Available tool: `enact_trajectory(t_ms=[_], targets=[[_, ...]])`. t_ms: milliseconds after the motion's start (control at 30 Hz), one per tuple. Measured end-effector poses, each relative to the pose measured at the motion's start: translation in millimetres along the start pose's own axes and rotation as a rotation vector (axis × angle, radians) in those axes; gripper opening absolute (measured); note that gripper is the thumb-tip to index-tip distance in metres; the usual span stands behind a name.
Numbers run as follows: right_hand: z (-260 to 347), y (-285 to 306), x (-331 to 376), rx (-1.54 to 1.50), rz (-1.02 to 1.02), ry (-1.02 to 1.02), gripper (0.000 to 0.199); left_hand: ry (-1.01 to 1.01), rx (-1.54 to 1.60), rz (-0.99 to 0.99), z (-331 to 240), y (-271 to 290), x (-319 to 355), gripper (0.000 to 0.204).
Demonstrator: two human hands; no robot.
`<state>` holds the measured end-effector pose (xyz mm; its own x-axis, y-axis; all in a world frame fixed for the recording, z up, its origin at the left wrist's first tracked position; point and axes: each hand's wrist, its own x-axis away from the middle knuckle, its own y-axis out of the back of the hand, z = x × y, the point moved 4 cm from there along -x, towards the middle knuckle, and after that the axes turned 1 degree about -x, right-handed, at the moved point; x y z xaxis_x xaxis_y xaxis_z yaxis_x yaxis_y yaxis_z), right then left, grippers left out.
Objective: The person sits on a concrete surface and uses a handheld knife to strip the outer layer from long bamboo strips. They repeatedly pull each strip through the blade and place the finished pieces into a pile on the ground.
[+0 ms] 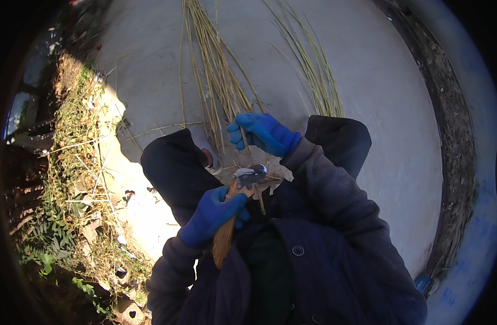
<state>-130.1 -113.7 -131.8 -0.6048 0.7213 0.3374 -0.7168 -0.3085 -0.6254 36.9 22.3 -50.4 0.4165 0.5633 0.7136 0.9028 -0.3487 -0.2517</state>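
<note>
My left hand [209, 216], in a blue glove, is closed around the wooden handle of a hand tool [224, 241]. The tool's metal head points up, in front of my lap. In a blue glove too, my right hand [265, 132] pinches a thin stalk [261, 202] just beyond that head. The stalk runs down across or through the head, and its lower end shows below; exactly how it sits there I cannot make out. Past my right hand, a loose bundle of long yellow-green stalks [213, 70] lies with its near ends close to my knees.
A smaller bundle of green stalks [319, 70] lies at the far right on the grey floor [389, 108]. Dry plants and leafy weeds [69, 189] line the left edge, beside a sunlit strip. A dark log-like border [454, 135] curves along the right.
</note>
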Motion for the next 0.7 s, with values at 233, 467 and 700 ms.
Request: enact_trajectory(t_ms=[233, 467, 700], targets=[[-9, 8, 8, 0.172, -0.091, 0.053, 0.047, 0.014, -0.021, 0.069, 5, 0, 2, 0.034], [-17, 6, 9, 0.108, -0.285, -0.046, 0.045, 0.047, -0.073, 0.141, 11, 2, 4, 0.035], [-26, 9, 5, 0.258, -0.365, -0.106, 0.044, 0.077, -0.077, 0.092, 19, 2, 4, 0.035]])
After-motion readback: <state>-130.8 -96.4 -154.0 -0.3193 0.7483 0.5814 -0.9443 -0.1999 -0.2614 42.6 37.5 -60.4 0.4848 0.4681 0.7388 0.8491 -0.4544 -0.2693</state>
